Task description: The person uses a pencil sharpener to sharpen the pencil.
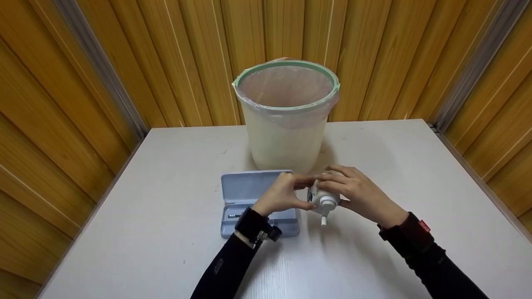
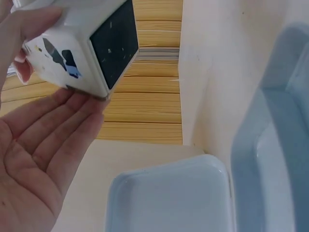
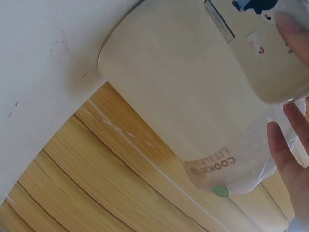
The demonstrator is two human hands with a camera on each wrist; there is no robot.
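Between both hands is a white pencil sharpener (image 1: 327, 202) with a crank, its round hub and small handle facing the person. My left hand (image 1: 283, 193) pinches it from the left, thumb near the front and fingers behind. From the right, my right hand (image 1: 358, 194) holds it with fingers over the top. The left wrist view shows the sharpener (image 2: 63, 55) with a dark panel and printed figures, the left fingers (image 2: 63, 130) stretched beneath. In the right wrist view, fingers touch the sharpener's (image 3: 260, 58) printed side. Below the left hand lies an open light-blue pencil case (image 1: 245, 187).
A pencil (image 1: 235, 215) lies in the case's tray. Behind the hands stands a cream bin (image 1: 286, 143) with a green rim and a pinkish liner. The white table (image 1: 145, 232) is bordered by wood-look walls (image 1: 199, 62) at the back and sides.
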